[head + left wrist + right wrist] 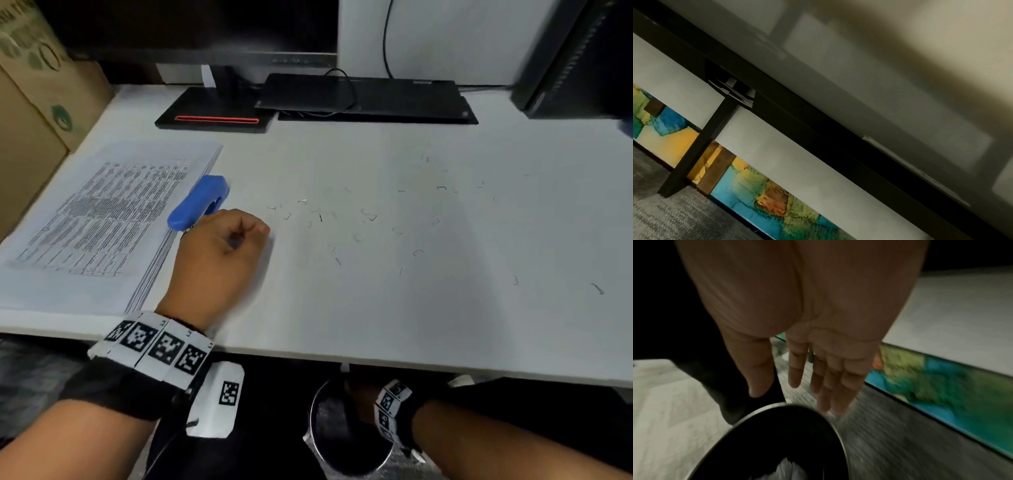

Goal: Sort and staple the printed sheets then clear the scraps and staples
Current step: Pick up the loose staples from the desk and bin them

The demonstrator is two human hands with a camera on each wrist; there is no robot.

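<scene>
My left hand (222,246), fingers (255,229) curled on nothing visible, rests beside the glossy blue plastic stapler (198,202); stacked printed sheets (102,219) lie left of it, bent wire staples (318,216) right. Nearer me, my right hand (797,321) hangs with straight fingers over a round metal-rimmed black bin (777,404).

I read this as an office — a white desk (376,308) with a monitor (191,31) at 11 o'clock, a closed laptop (359,96) at 12 and a tower (575,58) at 2. Cardboard boxes (34,102) stand at 9. Printed sheets (102,219) and a blue stapler (198,202) lie at 10, with loose staples (370,216) strewn toward 1. Below the desk edge at 6 — a bin (312,416) on grey carpet (657,211).
</scene>
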